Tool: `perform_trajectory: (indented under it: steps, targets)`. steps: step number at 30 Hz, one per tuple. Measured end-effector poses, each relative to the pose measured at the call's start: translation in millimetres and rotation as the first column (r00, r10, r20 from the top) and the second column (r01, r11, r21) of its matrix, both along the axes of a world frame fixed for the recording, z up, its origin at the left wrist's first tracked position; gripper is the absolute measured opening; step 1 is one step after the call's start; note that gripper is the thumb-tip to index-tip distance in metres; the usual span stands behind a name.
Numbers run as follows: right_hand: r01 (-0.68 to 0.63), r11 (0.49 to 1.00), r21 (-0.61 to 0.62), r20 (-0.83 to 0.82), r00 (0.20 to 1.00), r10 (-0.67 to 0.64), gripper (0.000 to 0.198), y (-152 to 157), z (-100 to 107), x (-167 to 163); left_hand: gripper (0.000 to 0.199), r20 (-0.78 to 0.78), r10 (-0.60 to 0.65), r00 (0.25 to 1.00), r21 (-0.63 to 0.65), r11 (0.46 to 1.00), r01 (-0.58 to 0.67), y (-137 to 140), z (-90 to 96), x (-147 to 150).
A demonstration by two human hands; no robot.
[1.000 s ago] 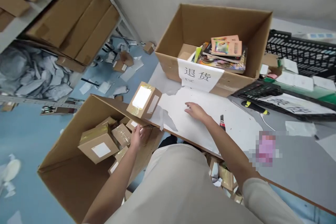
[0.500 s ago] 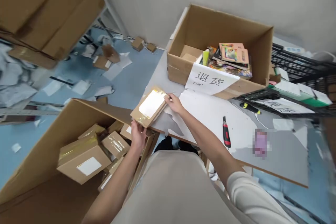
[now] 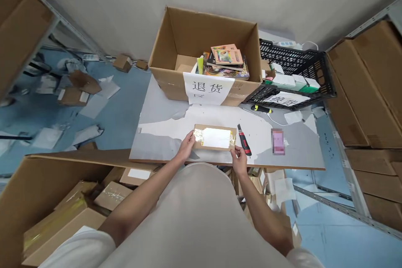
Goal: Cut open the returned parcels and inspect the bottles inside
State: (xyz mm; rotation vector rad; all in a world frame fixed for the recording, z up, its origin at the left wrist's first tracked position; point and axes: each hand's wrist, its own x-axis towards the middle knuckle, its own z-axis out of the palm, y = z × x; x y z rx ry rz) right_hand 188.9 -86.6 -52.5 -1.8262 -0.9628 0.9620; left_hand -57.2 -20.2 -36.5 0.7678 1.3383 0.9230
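Between my hands is a small flat cardboard box [image 3: 215, 137] with a white label and shiny clear tape at both ends. My left hand [image 3: 186, 145] grips its left end, fingers closed on the edge. At the lower right corner, my right hand [image 3: 239, 160] pinches the box between thumb and fingers. The box is over the near part of the table [image 3: 163, 104]; whether it rests on the surface I cannot tell. Just right of it lies a red and black utility knife [image 3: 244, 140], its tip pointing away from me.
An open carton [image 3: 169, 83] with books and a handwritten sheet stands at the back. Right of it is a black crate [image 3: 298, 60] holding white and green boxes. A yellow-black tool [image 3: 261, 109] and blurred pink object [image 3: 278, 142] lie on the table. A big carton [image 3: 78, 159] of parcels stands left.
My view has turned right. Both hands have brought the small box from above the parcel carton's edge to over the table, and it now lies level and lengthwise before me.
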Motion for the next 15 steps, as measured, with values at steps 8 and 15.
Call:
perform_trajectory:
  steps: [8,15]
  targets:
    - [-0.101,0.995,0.005,-0.095,0.990,0.101,0.050,1,-9,21,0.061,-0.074,-0.035,0.997,-0.009,0.999,0.035,2,-13.6,-3]
    - [-0.309,0.943,-0.126,-0.070,0.951,0.303,0.078,4,-47,54,0.094,-0.273,-0.272,0.923,0.038,0.956,0.292,-16,-46.4,-25]
